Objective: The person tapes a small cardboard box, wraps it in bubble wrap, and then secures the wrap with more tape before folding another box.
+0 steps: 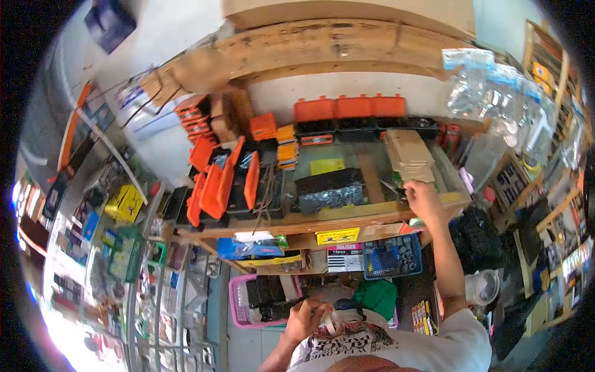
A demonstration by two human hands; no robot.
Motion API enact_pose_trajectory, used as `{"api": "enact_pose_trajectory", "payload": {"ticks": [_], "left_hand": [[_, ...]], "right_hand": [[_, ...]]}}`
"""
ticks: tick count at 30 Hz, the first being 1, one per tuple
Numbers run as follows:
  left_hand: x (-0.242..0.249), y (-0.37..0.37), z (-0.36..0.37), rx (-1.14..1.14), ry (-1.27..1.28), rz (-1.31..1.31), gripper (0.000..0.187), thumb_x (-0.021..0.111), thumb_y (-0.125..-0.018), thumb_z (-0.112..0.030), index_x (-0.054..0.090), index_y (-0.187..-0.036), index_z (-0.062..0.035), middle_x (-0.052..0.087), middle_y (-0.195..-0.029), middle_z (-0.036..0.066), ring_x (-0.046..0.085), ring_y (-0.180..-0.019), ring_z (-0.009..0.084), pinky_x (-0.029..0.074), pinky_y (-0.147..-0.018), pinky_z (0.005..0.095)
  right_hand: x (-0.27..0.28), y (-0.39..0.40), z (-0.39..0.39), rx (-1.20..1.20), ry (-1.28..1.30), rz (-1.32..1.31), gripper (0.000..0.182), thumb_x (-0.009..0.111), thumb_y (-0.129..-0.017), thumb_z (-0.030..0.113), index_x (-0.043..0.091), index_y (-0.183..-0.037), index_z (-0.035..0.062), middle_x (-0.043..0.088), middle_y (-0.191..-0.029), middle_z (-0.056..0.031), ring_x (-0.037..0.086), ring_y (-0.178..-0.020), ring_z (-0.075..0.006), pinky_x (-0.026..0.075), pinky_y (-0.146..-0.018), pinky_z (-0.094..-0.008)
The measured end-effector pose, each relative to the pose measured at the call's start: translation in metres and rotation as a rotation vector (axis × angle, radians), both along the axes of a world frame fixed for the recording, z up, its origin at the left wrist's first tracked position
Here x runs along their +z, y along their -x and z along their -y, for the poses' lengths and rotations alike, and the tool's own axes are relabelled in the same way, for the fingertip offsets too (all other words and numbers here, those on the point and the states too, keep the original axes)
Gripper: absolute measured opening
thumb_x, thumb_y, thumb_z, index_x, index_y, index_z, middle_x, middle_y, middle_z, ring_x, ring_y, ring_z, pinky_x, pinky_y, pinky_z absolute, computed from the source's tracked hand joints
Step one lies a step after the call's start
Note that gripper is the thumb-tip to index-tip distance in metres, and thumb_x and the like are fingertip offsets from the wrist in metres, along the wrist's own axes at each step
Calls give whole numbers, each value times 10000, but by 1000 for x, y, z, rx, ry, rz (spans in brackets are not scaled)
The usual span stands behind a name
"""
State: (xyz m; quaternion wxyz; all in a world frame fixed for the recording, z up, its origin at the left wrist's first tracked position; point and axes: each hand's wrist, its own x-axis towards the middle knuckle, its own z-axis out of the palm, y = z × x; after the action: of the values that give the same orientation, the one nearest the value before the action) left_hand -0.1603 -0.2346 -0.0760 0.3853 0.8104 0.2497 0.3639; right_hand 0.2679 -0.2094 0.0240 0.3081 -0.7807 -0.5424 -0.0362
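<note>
Over the right end of the glass-topped counter point(372, 218), my right hand point(423, 201) is closed around scissors point(392, 188), which look small and partly covered by the fingers. Just beyond it lies a stack of flat brown cardboard pieces point(409, 152). My left hand point(305, 318) is near my chest, its fingers curled round a pale roll point(330, 321) that looks like tape. A dark plastic-wrapped bundle point(330, 190) rests mid-counter, with a yellow-green piece point(326, 166) behind it.
Open orange-lidded cases point(217, 186) cover the counter's left part; more point(350, 108) line the back. Below are a blue basket of metal parts point(392, 257) and a pink basket point(238, 304). Clear plastic packs point(468, 87) hang at right. Glass shelving point(130, 297) stands left.
</note>
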Motion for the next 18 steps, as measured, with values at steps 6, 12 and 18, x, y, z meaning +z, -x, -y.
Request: {"api": "enact_pose_trajectory", "payload": {"ticks": [6,12,18], "left_hand": [[-11,5,16,57,135,103,162,660,-910,-23,593,-1057,-22,722,-993,137,719,-871,330,576,-719,394],[-3,12,32,207,125,44,143,665,-925,-76,596,-1042,-32,712,-951,148,708,-832,345,563,-690,395],[13,23,42,184,222,16,189,668,-932,-144,582,-1071,-48,712,-942,146,706,-827,344,561,-695,410]], "right_hand": [[-43,-32,-19,40,58,148,251,741,-784,80,722,-1032,49,707,-1026,-167,660,-956,-376,519,-865,-452],[-10,-18,-28,-54,291,146,452,752,-752,-30,668,-1190,41,711,-1023,-202,700,-974,-311,562,-835,-430],[-7,-6,-34,-85,332,132,385,714,-791,-25,639,-1164,34,675,-1006,-163,669,-931,-323,555,-803,-462]]}}
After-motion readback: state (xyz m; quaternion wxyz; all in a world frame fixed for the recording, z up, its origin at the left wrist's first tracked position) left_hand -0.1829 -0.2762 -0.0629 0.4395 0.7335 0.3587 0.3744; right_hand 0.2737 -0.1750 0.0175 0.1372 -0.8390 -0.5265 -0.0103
